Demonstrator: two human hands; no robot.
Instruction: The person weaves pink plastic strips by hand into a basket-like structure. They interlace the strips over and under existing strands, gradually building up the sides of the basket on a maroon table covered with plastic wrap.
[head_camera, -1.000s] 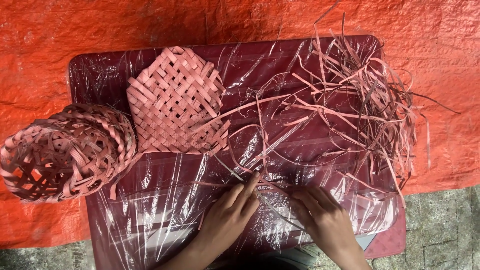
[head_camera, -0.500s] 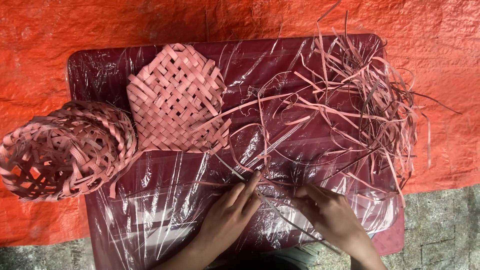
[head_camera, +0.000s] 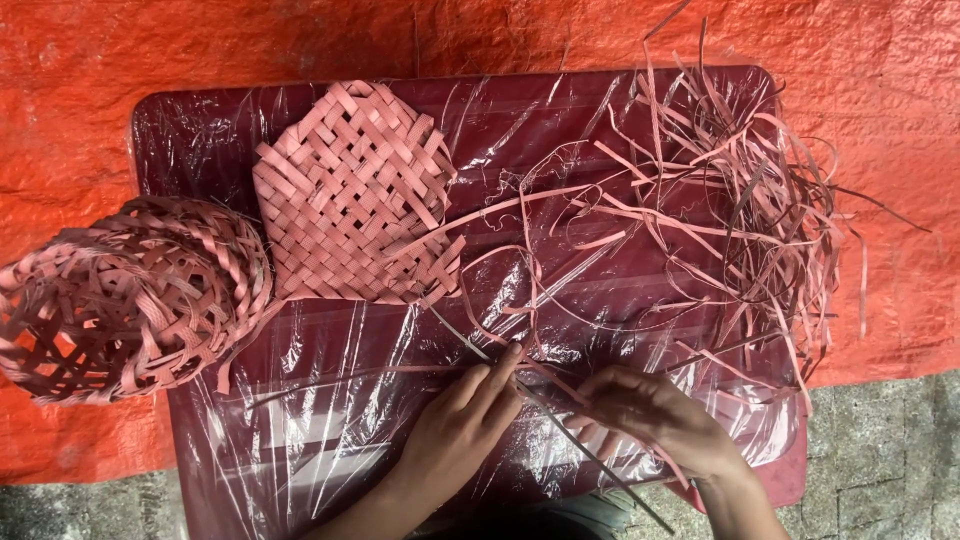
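My left hand (head_camera: 465, 420) lies near the front edge of the dark red table (head_camera: 200, 130), which is covered in clear plastic film; its fingers press down on thin pink strips (head_camera: 400, 369). Just to its right, my right hand (head_camera: 655, 418) pinches the same crossing strips, and a dark thin strip (head_camera: 600, 460) runs diagonally under it toward the front edge. A flat woven pink mat (head_camera: 350, 195) lies at the table's back left, apart from both hands.
A tangled pile of loose pink strips (head_camera: 740, 200) covers the table's right side. Stacked woven pink baskets (head_camera: 120, 295) hang off the left edge. An orange tarp (head_camera: 880, 120) spreads beneath; grey paving (head_camera: 890, 470) shows at the front right.
My right hand has slid left toward my left hand and closed on the strips. The left hand has barely moved.
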